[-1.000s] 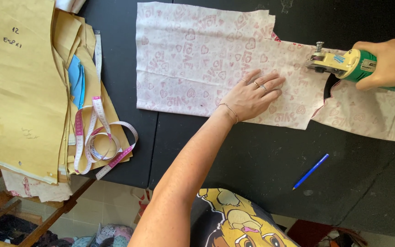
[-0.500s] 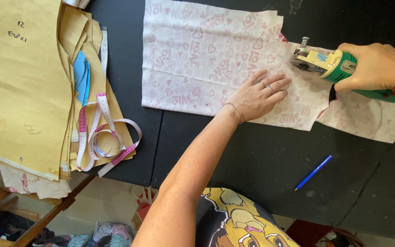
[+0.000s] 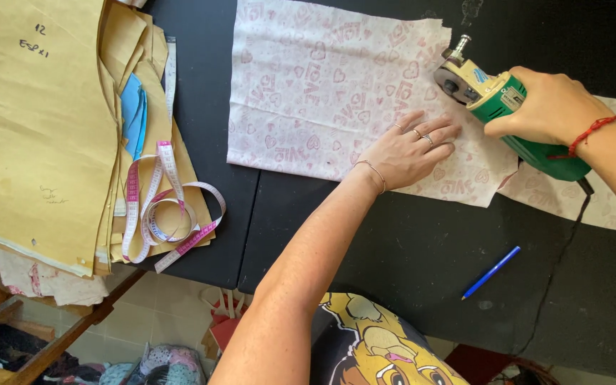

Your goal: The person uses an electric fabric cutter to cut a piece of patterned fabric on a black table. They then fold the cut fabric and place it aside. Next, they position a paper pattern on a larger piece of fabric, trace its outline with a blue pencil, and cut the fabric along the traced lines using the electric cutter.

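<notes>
While the right hand [image 3: 547,107] grips the green electric cutter [image 3: 507,107] at two o'clock, the left hand [image 3: 408,153] lies flat and spread on the pink-printed fabric [image 3: 322,85]; fingers are best kept wide of the blade, probably at the cloth's edge. Black table [image 3: 408,249]; at nine o'clock, paper patterns [image 3: 44,128] and a tape measure [image 3: 162,207]; at five, a blue pen [image 3: 491,272].

This is a sewing or garment-cutting workshop. A black table [image 3: 422,257] serves as the cutting surface, with pink heart-printed fabric [image 3: 322,93] spread flat on it. At its left edge lies a stack of brown paper patterns [image 3: 44,135] (some with handwritten marks), and a pink and white measuring tape [image 3: 162,214] coils on top. A green electric fabric cutter [image 3: 515,114] and a blue pen [image 3: 491,272] add to the trade tools. Below the table, cloth scraps lie on a tiled floor [image 3: 144,321].
</notes>
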